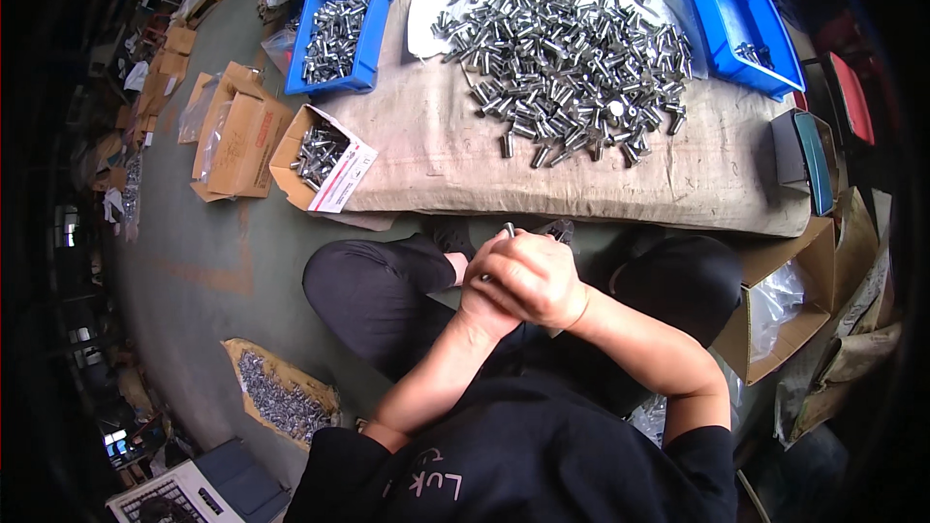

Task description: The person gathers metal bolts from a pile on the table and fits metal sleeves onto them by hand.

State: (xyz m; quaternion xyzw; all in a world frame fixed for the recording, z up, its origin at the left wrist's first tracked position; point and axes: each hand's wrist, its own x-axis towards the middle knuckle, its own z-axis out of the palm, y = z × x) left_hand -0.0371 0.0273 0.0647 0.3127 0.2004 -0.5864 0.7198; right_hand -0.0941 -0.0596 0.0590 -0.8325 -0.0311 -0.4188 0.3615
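My hands are clasped together over my lap, just in front of the near edge of the cloth-covered table. My right hand [539, 276] wraps over my left hand [481, 308], with the fingers of both closed. Between them a shiny metal bolt [510, 230] pokes out at the top. A bit of metal also shows by the right fingers; the rest of what they hold is hidden. Beyond the hands, a large heap of similar bolts [581, 63] lies loose on the table, partly over a white sheet [426, 15].
A blue bin [378, 34] of bolts stands far left, above an open carton [349, 179] of bolts. Another blue bin [722, 0], with a few bolts, is far right. Cartons [247, 145] flank the table; small metal parts [281, 397] fill a tray on the floor, lower left.
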